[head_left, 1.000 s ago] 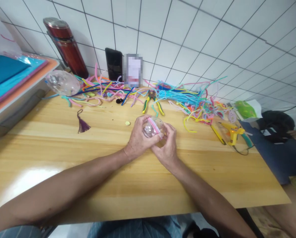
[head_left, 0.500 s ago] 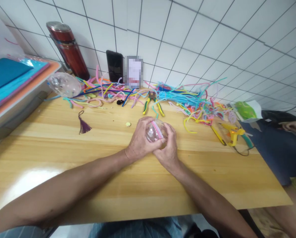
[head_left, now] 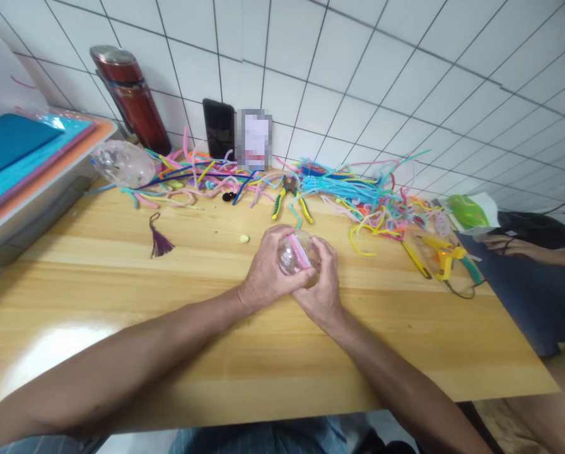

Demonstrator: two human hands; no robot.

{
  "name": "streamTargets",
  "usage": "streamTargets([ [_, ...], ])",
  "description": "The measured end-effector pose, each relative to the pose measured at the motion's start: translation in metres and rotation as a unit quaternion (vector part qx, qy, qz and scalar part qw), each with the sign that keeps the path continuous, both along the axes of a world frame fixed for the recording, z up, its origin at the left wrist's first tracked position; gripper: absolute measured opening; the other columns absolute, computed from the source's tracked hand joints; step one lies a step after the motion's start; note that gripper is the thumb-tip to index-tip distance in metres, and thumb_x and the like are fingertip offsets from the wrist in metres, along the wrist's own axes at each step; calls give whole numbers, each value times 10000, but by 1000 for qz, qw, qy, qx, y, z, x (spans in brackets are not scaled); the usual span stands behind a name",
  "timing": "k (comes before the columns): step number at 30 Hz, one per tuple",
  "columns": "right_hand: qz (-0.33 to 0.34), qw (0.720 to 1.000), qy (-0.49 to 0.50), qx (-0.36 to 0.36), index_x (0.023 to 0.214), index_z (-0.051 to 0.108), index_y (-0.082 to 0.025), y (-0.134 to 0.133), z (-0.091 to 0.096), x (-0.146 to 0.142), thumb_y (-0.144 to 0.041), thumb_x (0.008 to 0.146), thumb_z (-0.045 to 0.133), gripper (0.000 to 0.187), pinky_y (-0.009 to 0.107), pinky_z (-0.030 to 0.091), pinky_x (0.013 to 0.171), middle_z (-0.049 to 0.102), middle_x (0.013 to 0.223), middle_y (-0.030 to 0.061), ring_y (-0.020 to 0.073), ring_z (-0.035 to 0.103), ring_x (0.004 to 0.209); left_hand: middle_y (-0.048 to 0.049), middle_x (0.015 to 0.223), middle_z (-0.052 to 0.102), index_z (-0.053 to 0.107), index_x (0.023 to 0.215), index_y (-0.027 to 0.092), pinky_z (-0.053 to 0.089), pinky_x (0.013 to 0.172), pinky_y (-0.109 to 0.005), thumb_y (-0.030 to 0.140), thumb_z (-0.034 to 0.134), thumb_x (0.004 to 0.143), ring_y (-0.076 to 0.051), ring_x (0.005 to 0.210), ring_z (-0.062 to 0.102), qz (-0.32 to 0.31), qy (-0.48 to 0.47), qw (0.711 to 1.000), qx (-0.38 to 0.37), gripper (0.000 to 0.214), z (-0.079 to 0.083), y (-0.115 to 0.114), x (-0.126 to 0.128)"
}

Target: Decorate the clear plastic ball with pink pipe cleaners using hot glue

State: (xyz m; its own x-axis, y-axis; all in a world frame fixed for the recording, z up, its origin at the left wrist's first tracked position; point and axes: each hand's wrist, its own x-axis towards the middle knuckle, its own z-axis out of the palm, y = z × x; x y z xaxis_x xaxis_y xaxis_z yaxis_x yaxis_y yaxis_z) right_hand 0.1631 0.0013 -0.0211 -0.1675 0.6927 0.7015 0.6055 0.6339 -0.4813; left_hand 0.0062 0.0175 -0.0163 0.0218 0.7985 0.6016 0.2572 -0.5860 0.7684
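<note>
Between my two hands is a clear plastic ball (head_left: pixel 289 257) with a pink and white strip (head_left: pixel 300 251) running across it. My left hand (head_left: pixel 273 265) wraps its left side, thumb over the front. From the right, my right hand (head_left: pixel 323 277) curls round the ball. Both hands are closed on it, just above the wooden table (head_left: pixel 207 359). Beyond the ball lie pliers (head_left: pixel 291 195) with yellow-green handles and a bent teal pipe cleaner (head_left: pixel 296 214). A small pale yellow lump (head_left: pixel 244 239) rests to the left of my hands.
Pipe cleaners (head_left: pixel 349 189) heap along the tiled wall. A purple tassel (head_left: pixel 159 236), another clear plastic ball (head_left: pixel 124 164), a red thermos (head_left: pixel 131 94) and a black phone (head_left: pixel 219 129) stand or lie leftward. At right are a yellow glue gun (head_left: pixel 448 258) and another person's hand (head_left: pixel 509 244).
My hands and the ball stay almost in place; the strip looks slightly turned. At the right, the other person's hand has moved leftward, beside a black object.
</note>
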Motion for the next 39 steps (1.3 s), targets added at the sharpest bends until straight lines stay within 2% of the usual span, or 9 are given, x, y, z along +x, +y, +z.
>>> streamTargets([
  [7,-4,1000,-14,-20,1625,324,-213,-2,4,1,-255,868,734,861,607,590,1099,549,1477,207,364,599,1371,-156,1447,595,466,1450,240,505,1176,-577,378,872,801,-364,1405,585,9,49,998,43,778,-6,2,0],
  [12,-16,999,-33,-7,1623,361,-252,-1,3,3,-288,890,722,818,643,576,1096,557,1456,190,378,599,1350,-160,1429,586,461,1456,236,525,1153,-577,364,874,796,-365,1382,590,6,62,996,65,789,-7,3,-1],
  [19,-22,999,-24,10,1610,375,-260,0,2,0,-295,898,703,785,630,600,1064,569,1425,186,365,613,1322,-149,1417,590,459,1452,244,535,1141,-573,370,875,789,-364,1371,596,5,72,995,64,793,-5,3,-1],
  [39,-15,999,-15,-32,1581,381,-228,-2,6,-1,-222,851,719,804,608,604,1087,593,1424,197,362,614,1342,-143,1400,611,477,1437,233,547,1135,-554,351,843,825,-344,1355,617,6,90,994,62,723,-4,5,-4],
])
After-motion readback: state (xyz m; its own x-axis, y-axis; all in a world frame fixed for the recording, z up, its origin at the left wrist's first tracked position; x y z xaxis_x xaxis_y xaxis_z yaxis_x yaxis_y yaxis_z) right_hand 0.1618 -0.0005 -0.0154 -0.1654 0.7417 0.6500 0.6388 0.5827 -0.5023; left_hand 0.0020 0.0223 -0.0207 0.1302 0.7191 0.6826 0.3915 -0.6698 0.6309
